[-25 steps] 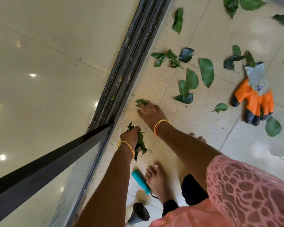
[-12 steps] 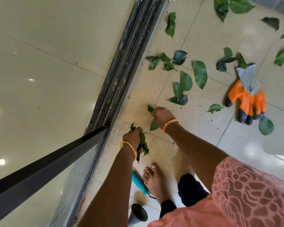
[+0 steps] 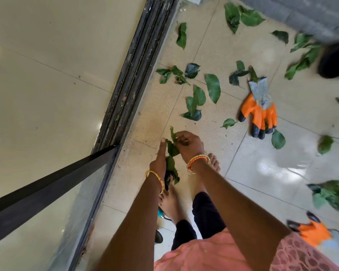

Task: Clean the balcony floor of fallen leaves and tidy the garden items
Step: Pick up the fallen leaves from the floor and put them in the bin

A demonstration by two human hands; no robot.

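My left hand (image 3: 160, 163) grips a bunch of green leaves (image 3: 171, 169), its forefinger stretched out. Close beside it, my right hand (image 3: 190, 144) pinches a small leaf (image 3: 173, 134) and holds it against the top of the bunch. Several more green leaves (image 3: 213, 88) lie scattered on the beige balcony tiles ahead. An orange and grey garden glove (image 3: 259, 110) lies on the floor to the right, and a second orange glove (image 3: 312, 232) lies lower right.
A dark sliding-door track (image 3: 133, 75) runs diagonally on the left, with a glass door frame (image 3: 53, 182) below it. A teal tool handle (image 3: 161, 213) lies by my bare feet. A leafy clump (image 3: 333, 194) and a dark pot (image 3: 336, 61) sit at right.
My right hand lifted a leaf off the floor and brought it to the bunch in my left hand. The view shifted, showing a second glove.
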